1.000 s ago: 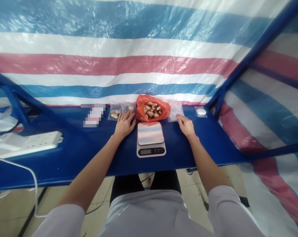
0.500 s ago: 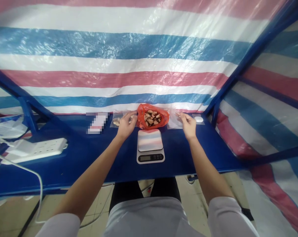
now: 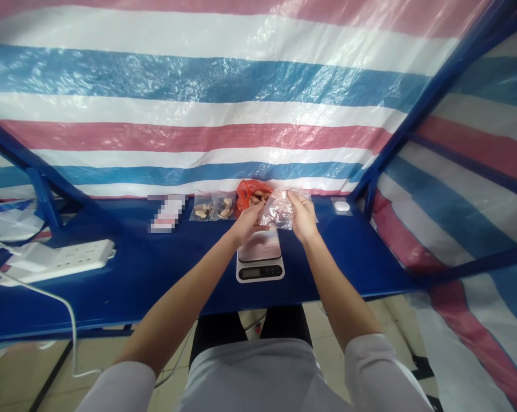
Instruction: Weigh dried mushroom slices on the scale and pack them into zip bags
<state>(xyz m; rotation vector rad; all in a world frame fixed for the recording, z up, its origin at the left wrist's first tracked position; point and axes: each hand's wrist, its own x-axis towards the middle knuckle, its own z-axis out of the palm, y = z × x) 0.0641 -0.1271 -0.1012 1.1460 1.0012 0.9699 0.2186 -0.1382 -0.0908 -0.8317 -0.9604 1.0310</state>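
Across our blue counter [image 3: 155,286], the scale [image 3: 259,272] sits nearest, just short of our left hand [image 3: 246,223] and right hand [image 3: 303,218]. Both pinch a clear bag [image 3: 279,212], which we judge unfilled. Beyond them, the red bag [image 3: 243,196] holds loose pieces [image 3: 259,197]; left of our left hand, two bags [image 3: 225,209] already contain some.

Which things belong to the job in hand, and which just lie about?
Likely the job's:
clear bag between left hand and right hand
scale
red bag of brown pieces
filled bags

Likely lying about:
power strip
cable
round white item
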